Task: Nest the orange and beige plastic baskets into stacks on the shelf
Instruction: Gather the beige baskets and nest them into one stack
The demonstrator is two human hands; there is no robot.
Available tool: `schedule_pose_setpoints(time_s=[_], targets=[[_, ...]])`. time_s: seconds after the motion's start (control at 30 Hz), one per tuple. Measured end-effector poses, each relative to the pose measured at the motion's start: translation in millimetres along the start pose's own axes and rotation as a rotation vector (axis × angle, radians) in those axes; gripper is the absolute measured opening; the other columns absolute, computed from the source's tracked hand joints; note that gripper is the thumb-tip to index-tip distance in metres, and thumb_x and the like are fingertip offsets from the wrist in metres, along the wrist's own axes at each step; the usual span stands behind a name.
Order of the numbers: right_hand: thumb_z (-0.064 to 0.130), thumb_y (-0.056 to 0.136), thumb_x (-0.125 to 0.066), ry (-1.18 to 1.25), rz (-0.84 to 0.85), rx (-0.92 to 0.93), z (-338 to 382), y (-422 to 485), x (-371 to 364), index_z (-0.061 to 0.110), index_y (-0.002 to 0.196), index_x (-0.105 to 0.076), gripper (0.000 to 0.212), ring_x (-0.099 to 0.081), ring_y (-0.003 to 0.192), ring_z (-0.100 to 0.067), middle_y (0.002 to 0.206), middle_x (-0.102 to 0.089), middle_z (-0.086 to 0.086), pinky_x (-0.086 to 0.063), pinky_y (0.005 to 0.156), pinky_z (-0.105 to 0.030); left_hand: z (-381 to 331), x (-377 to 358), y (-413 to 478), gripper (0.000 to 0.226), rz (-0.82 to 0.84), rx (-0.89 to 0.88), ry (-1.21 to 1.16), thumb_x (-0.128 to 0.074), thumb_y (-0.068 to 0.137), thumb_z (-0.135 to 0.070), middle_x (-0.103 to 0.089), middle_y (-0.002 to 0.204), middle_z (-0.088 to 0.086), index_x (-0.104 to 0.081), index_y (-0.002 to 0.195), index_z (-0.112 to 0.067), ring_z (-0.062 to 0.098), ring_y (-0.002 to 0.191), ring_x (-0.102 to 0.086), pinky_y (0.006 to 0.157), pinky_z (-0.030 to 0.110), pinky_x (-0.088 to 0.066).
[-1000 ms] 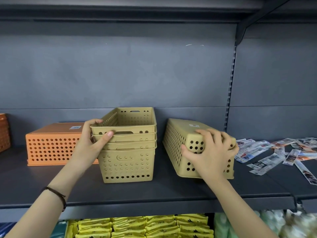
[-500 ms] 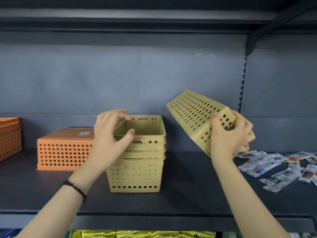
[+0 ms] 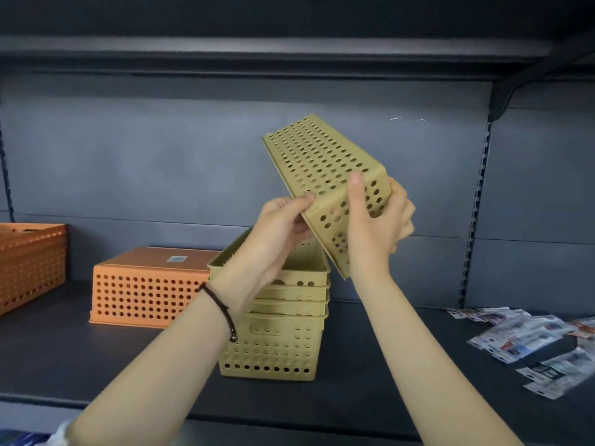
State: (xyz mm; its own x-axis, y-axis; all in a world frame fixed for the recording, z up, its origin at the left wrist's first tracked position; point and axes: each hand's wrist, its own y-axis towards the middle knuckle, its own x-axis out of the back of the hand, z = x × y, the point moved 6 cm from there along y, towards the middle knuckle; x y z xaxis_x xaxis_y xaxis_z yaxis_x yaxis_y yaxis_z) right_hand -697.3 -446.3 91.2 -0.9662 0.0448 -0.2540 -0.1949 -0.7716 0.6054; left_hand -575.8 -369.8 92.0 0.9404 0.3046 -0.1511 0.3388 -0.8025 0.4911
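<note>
A beige perforated basket (image 3: 317,159) is held in the air, tilted, above and right of a nested stack of beige baskets (image 3: 277,342) standing on the dark shelf (image 3: 96,358). My right hand (image 3: 376,226) grips the near end of the lifted basket. My left hand (image 3: 277,233) holds its lower left rim with thumb and fingers, in front of the stack's top. An upside-down orange basket (image 3: 141,284) with a small label sits left of the stack. Another orange basket (image 3: 30,262) stands upright at the far left edge.
Several flat printed packets (image 3: 528,339) lie scattered on the shelf at the right. The grey back panel (image 3: 161,162) rises behind, with a slotted upright (image 3: 479,201) at the right and another shelf overhead.
My right hand has raised the beige basket higher and leftward, over the stack. My left hand left the stack's rim and took hold of the lifted basket's edge.
</note>
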Motion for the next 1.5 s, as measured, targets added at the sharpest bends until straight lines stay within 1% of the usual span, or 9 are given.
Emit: schedule_pose_setpoints(time_s=[0.17, 0.33, 0.43, 0.57, 0.97, 1.13, 1.23, 1.37, 1.5], targets=[[0.065, 0.081, -0.051, -0.049, 0.213, 0.150, 12, 7, -5, 0.038, 0.133, -0.040, 0.060, -0.026, 0.128, -0.015, 0.136, -0.035, 0.008, -0.028, 0.110, -0.053, -32, 9, 7, 0.022, 0.033, -0.066, 0.071, -0.045, 0.100, -0.017, -0.064, 0.110, 0.027, -0.054, 0.104, 0.003, 0.030, 0.096, -0.063, 0.094, 0.042, -0.053], [0.041, 0.087, -0.066, 0.068, 0.407, 0.308, 32, 17, -4, 0.041, 0.149, -0.016, 0.080, -0.045, 0.128, -0.006, 0.144, -0.038, 0.007, -0.043, 0.107, -0.036, -92, 4, 14, 0.024, -0.029, -0.267, 0.466, -0.050, 0.097, -0.019, -0.065, 0.071, 0.000, -0.060, 0.076, -0.011, 0.009, 0.060, -0.058, 0.062, 0.023, -0.048], [0.039, 0.086, -0.068, 0.018, 0.557, 0.394, 32, 8, -12, 0.043, 0.151, -0.010, 0.087, -0.021, 0.142, 0.006, 0.152, -0.019, 0.026, -0.031, 0.115, -0.033, -105, 1, 14, 0.028, -0.065, -0.338, 0.720, -0.053, 0.086, -0.023, -0.048, 0.067, 0.009, -0.054, 0.073, 0.002, 0.014, 0.060, -0.043, 0.059, 0.027, -0.037], [0.045, 0.082, -0.070, -0.106, 0.770, 0.285, 17, -17, -28, 0.045, 0.151, -0.014, 0.089, -0.006, 0.120, 0.033, 0.163, 0.006, 0.012, -0.022, 0.102, -0.013, -97, -4, 5, 0.028, -0.098, -0.376, 0.979, -0.050, 0.087, -0.014, -0.035, 0.051, 0.000, -0.039, 0.063, -0.005, 0.000, 0.062, -0.014, 0.043, 0.017, -0.026], [0.062, 0.068, -0.065, -0.060, 0.587, 0.149, -15, -41, -28, 0.033, 0.150, -0.028, 0.095, -0.021, 0.146, -0.005, 0.161, -0.023, 0.005, -0.026, 0.118, -0.034, -61, 37, -4, 0.059, -0.059, -0.405, 1.003, -0.042, 0.088, -0.061, -0.050, 0.059, -0.009, -0.058, 0.071, -0.007, 0.005, 0.052, -0.041, 0.052, 0.021, -0.033], [0.077, 0.060, -0.069, 0.149, 0.422, -0.015, -37, -30, -15, 0.039, 0.146, -0.036, 0.099, -0.044, 0.135, -0.010, 0.149, -0.046, 0.008, -0.043, 0.108, -0.045, -27, 102, -19, 0.055, -0.364, -0.348, 0.942, -0.056, 0.080, -0.063, -0.055, 0.122, -0.009, -0.052, 0.119, -0.024, 0.009, 0.107, -0.055, 0.082, 0.029, -0.050], [0.075, 0.061, -0.068, 0.197, 0.380, -0.022, -35, -28, -14, 0.037, 0.145, -0.039, 0.097, -0.050, 0.131, -0.009, 0.145, -0.051, 0.007, -0.046, 0.105, -0.044, -4, 114, -20, 0.070, -0.338, -0.095, 0.832, -0.054, 0.082, -0.063, -0.055, 0.122, -0.009, -0.047, 0.133, -0.016, 0.011, 0.112, -0.055, 0.093, 0.027, -0.044], [0.058, 0.081, -0.064, 0.247, 0.463, 0.003, -26, -35, -22, 0.033, 0.143, -0.042, 0.070, -0.058, 0.120, -0.005, 0.133, -0.060, 0.011, -0.050, 0.101, -0.043, -4, 98, -25, 0.035, -0.255, -0.087, 0.697, -0.033, 0.098, -0.049, -0.057, 0.105, -0.026, -0.055, 0.116, -0.027, -0.013, 0.096, -0.053, 0.070, -0.002, -0.038], [0.065, 0.085, -0.046, 0.138, 0.554, 0.012, -23, -44, -28, 0.041, 0.142, -0.037, 0.062, -0.059, 0.111, 0.005, 0.123, -0.062, 0.023, -0.050, 0.100, -0.036, -20, 91, -31, 0.040, -0.233, -0.224, 0.606, -0.032, 0.100, -0.044, -0.064, 0.116, -0.018, -0.054, 0.127, -0.025, -0.012, 0.104, -0.058, 0.075, 0.001, -0.044]])
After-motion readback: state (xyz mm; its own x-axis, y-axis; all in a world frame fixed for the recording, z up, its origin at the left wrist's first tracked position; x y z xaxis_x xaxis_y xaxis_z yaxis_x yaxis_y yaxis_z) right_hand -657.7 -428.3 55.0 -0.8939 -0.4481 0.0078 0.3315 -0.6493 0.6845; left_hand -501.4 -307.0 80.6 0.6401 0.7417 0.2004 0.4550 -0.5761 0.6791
